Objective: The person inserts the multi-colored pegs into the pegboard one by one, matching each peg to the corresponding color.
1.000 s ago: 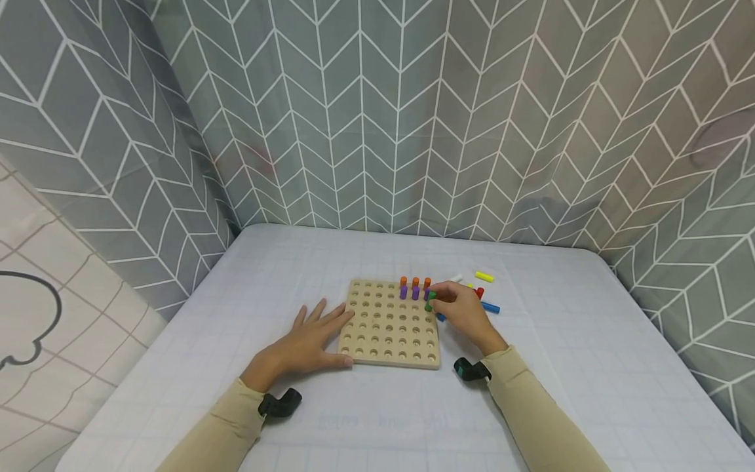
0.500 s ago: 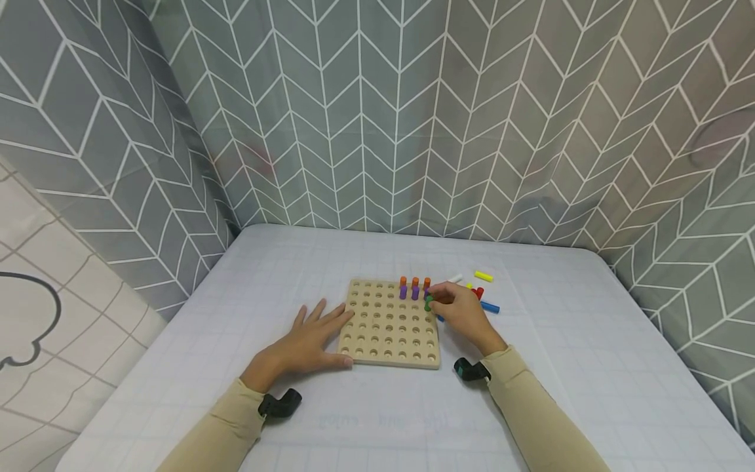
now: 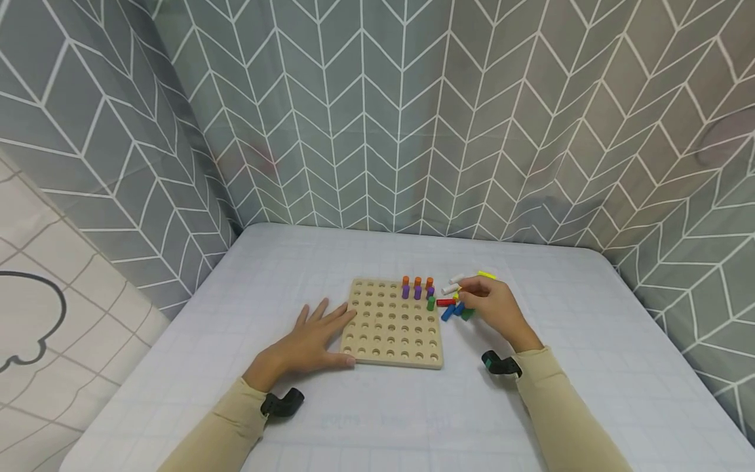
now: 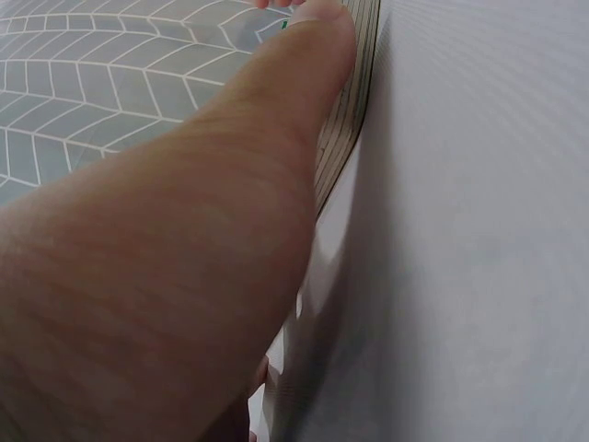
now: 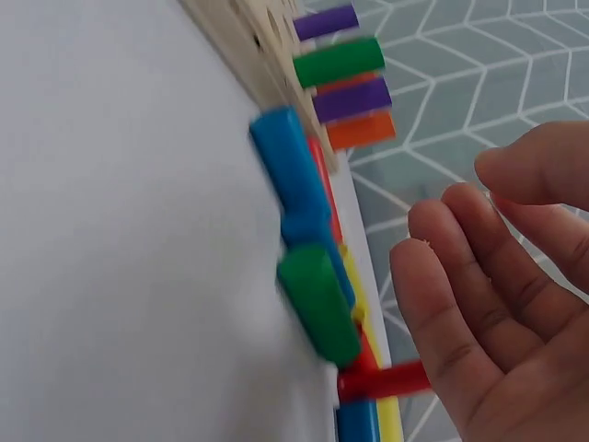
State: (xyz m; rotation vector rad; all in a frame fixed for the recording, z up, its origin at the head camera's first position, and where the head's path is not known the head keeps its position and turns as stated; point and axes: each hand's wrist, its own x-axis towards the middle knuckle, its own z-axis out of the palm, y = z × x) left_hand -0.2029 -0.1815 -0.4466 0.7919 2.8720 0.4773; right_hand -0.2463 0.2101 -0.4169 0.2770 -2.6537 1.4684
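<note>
A wooden pegboard (image 3: pixel 401 362) with rows of holes lies flat on the table. At its far right corner stand three orange pegs (image 3: pixel 417 280), three purple pegs (image 3: pixel 417 293) and one green peg (image 3: pixel 431 303). My left hand (image 3: pixel 309 342), fingers spread, rests at the board's left edge. To the right of the board my right hand (image 3: pixel 494 307) is over a pile of loose pegs. The right wrist view shows this hand (image 5: pixel 515 295) with bent fingers, thumb apart, and nothing between them. Below it lie a loose green peg (image 5: pixel 320 304) and a blue peg (image 5: pixel 293 166).
Around the pile are a red peg (image 3: pixel 446 303), white pegs (image 3: pixel 450 289) and a yellow peg (image 3: pixel 486 275) farther back. The white-covered table (image 3: pixel 377 419) ends at a patterned curtain (image 3: pixel 377 131) behind and at the sides.
My right hand has let go of the green peg, which now stands in the board, and has moved right to the loose pegs. The left hand has stayed in place.
</note>
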